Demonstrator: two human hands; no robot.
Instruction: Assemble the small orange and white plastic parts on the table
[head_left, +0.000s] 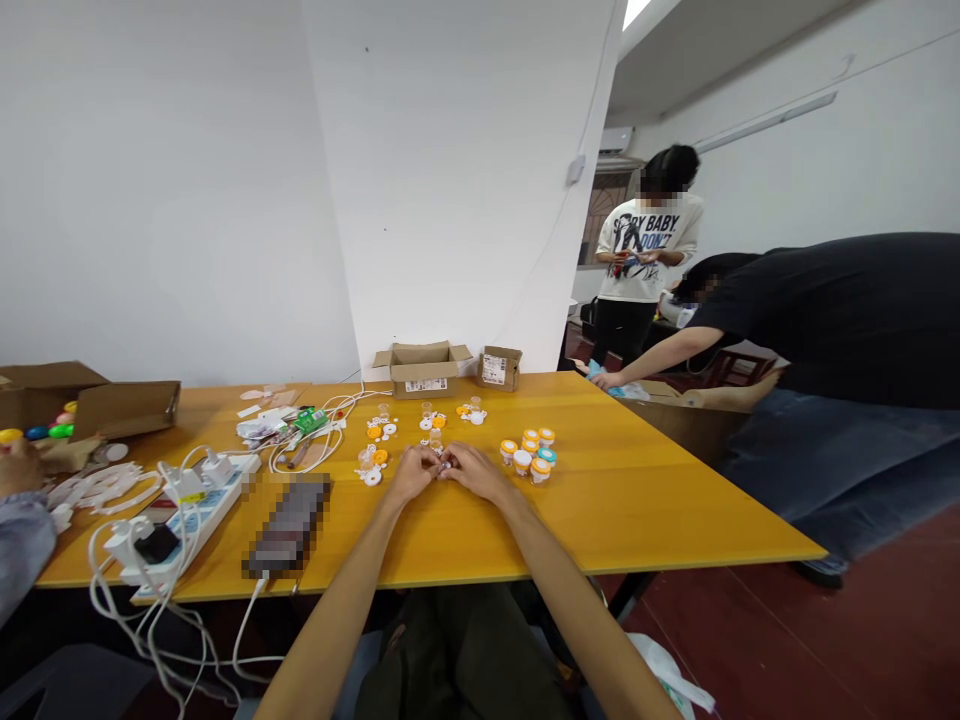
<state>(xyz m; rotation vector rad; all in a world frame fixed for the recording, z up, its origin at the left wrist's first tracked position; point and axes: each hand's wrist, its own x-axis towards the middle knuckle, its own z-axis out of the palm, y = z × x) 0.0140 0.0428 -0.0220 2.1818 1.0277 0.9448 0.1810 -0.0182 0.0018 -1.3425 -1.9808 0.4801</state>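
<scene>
My left hand (414,472) and my right hand (474,469) meet over the middle of the yellow table (615,500), fingers pinched together on a small white piece (445,464) between them. Just right of my right hand stands a cluster of small jars (529,454) with orange and teal lids. Loose white and orange lids and small clear cups (379,432) lie scattered beyond my left hand.
Two open cardboard boxes (424,369) stand at the table's far edge. A white power strip (196,506) with plugs and cables and a pixelated phone lie at left. A person in black leans over at right; another person stands behind.
</scene>
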